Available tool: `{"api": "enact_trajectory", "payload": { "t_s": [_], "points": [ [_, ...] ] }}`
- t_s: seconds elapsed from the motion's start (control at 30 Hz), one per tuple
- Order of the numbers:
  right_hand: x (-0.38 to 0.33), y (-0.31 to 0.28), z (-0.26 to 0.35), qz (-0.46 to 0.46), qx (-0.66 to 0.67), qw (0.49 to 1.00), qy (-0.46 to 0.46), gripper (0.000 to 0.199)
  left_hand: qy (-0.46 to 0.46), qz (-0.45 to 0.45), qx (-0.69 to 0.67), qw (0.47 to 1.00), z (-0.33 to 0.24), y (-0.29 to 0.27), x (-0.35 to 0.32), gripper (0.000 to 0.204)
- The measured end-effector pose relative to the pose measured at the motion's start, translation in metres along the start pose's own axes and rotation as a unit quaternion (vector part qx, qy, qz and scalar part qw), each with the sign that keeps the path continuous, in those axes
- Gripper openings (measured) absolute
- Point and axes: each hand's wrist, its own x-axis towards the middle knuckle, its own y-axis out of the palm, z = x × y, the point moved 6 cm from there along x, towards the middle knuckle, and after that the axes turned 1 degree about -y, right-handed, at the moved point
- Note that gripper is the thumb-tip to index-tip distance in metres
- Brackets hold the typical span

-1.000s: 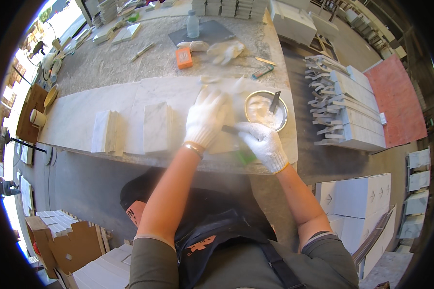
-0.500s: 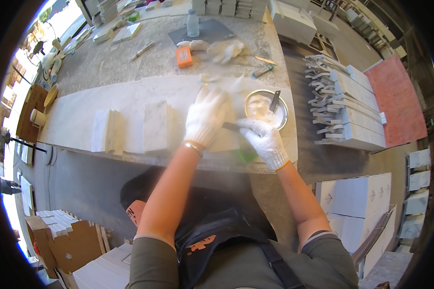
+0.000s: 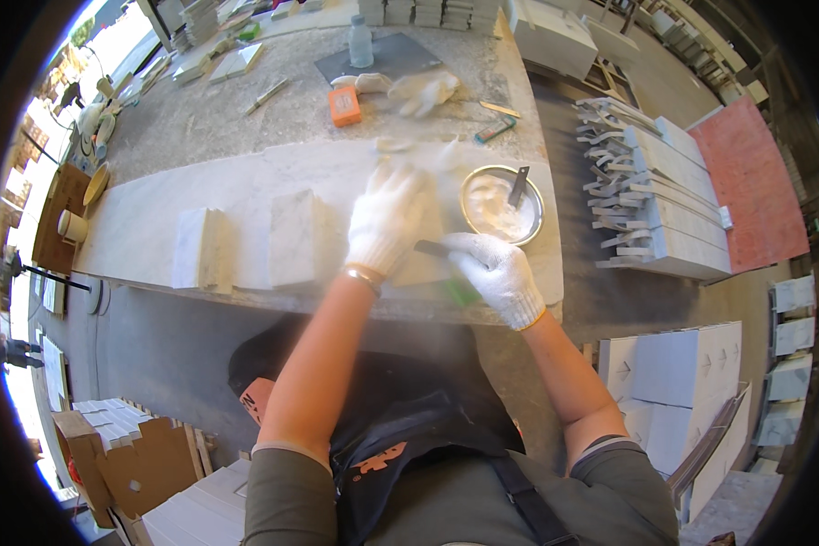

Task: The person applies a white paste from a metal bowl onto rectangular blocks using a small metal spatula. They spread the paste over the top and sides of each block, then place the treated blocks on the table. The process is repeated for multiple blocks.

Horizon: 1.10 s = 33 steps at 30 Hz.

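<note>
My left hand [image 3: 382,218], in a white knit glove, lies back-up with fingers stretched over a pale marble tile [image 3: 428,218] on the bench slab. My right hand [image 3: 502,278], gloved too, grips a dark flat putty knife [image 3: 431,247], its blade pointing left toward the tile's near part. Just beyond the right hand stands a round tin [image 3: 540,217] of whitish paste, with a second dark putty knife [image 3: 519,186] sticking up out of it. Left of my hands, two stacks of marble tiles [image 3: 291,238] [image 3: 191,247] stand on the slab. A haze blurs the left fingertips.
Farther back lie an orange box [image 3: 344,106], white gloves [image 3: 423,93], a teal utility knife [image 3: 495,129] and a clear bottle [image 3: 361,45]. A green block [image 3: 464,291] sits by the slab's near edge. Strapped stone slabs [image 3: 669,196] stand right; white boxes [image 3: 669,369] stand near right.
My right hand has turned slightly, and its putty knife now slants more, tip still leftward. My left hand stays over the tile.
</note>
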Motion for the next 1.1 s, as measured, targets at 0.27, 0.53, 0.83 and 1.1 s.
{"api": "enact_trajectory", "payload": {
  "t_s": [0.27,0.53,0.83,1.1],
  "points": [
    [-0.017,-0.003,0.010,0.025,-0.014,0.999,-0.034,0.026,0.044,0.028,0.036,0.998,-0.012,-0.002,-0.001,0.038],
    [-0.037,-0.001,-0.006,0.074,0.091,0.993,0.032,0.028,0.002,-0.008,0.018,1.000,-0.002,0.004,-0.001,0.029],
    [-0.092,0.002,-0.037,0.143,0.229,0.933,0.238,0.021,0.015,0.029,0.029,0.999,-0.005,0.006,-0.001,0.036],
    [-0.048,-0.027,-0.057,-0.072,-0.085,0.993,0.023,0.011,0.038,0.065,0.031,0.997,-0.009,0.006,0.000,0.041]
  ]
}}
